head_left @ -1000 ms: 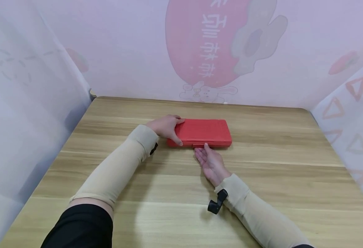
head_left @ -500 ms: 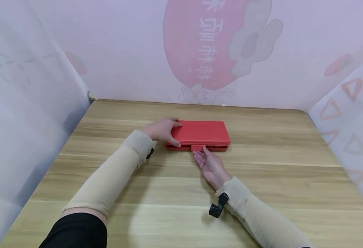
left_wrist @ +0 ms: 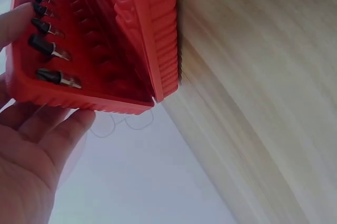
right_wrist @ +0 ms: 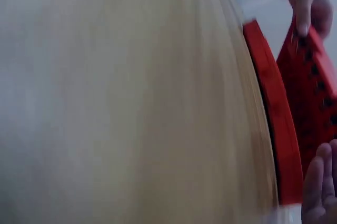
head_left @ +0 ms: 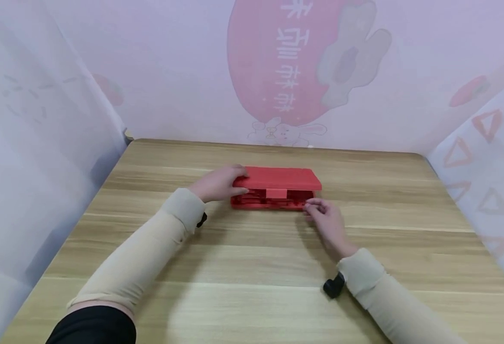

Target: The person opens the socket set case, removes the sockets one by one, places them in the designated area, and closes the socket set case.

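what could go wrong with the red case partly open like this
The left hand grips the lid near one end; if that slipped, the lid might drop onto the right hand, which is at a front corner of the case. Bits sit in the tilted lid, so a jerk could perhaps shake one loose.

the case [head_left: 277, 177] before me looks like red moulded plastic, faintly glossy on top, its outer wall [left_wrist: 167, 50] ribbed. the bits [left_wrist: 58, 78] inside have shiny, silvery metal shanks and dark, duller tips. the table [head_left: 252, 267] shows smooth, low-sheen wood grain. my cream sleeves [head_left: 137, 253] are matt, wrinkled cloth; the left drape [head_left: 32, 153] is softly creased, matt fabric.
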### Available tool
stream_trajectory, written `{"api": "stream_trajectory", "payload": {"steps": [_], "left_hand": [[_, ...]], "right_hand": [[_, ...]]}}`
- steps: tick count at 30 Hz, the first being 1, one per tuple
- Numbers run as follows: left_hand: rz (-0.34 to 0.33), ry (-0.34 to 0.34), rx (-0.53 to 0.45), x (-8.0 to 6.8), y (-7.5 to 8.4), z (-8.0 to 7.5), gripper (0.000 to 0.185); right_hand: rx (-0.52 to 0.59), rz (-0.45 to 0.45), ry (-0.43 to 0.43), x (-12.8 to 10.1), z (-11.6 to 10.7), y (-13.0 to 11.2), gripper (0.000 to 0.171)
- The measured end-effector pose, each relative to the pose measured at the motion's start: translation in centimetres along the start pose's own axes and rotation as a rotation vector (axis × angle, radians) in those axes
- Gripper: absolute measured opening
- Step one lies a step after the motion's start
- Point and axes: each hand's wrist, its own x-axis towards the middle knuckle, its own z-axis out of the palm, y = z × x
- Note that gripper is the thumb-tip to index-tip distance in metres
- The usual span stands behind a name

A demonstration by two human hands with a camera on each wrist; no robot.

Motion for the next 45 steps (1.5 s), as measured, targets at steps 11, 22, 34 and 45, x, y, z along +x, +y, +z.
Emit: {"api": "stream_trajectory", "payload": {"steps": [11,22,34,45], "left_hand": [[-0.062,0.118,-0.19,0.2,-0.8,-0.7,0.041],[-0.227,0.274,-0.434,1.8,-1.3,-2.0,0.035],[-0.332,0.412,-0.65,2.6,-2.5,-2.4,0.044],[-0.393,0.374,-0.672,3.0,-3.7,-0.6,0.045]], "right_hand": [[-0.669,-0.148,-0.116,5.2,-3.0,-0.7,0.049],[-0.824,-0.238,-0.272,6.2,-4.2,-1.3,0.045],[-0.834,-0.078,-0.295,5.2,-3.9,-2.3,0.043],[-0.798,-0.096,-0.319,3.8,-4.1,-2.0,0.042]]}}
